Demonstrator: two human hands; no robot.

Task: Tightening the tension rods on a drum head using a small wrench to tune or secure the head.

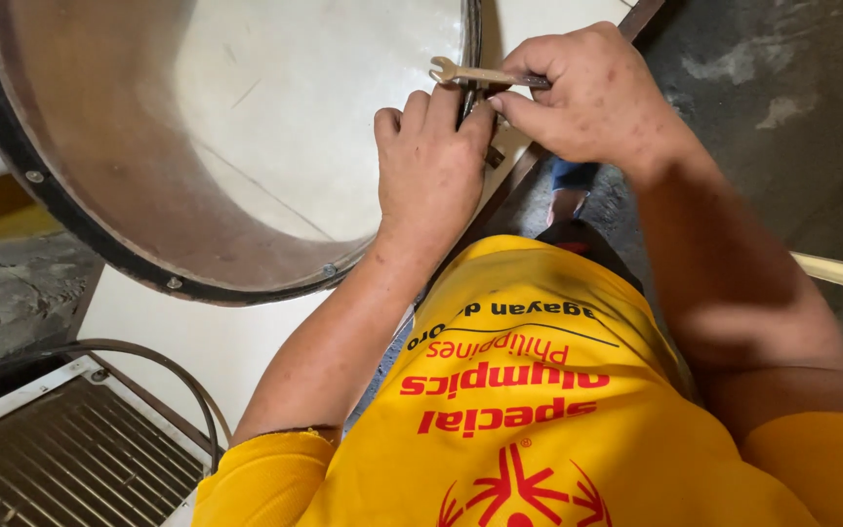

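The left hand (431,166) curls knuckles-up, gripping the drum's rim (467,59), while the right hand (587,93) pinches a small wrench (470,74) across it.

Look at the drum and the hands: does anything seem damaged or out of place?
The drum skin shows thin scratch lines and a brownish stain along its edge. The wrench and both hands look normal.
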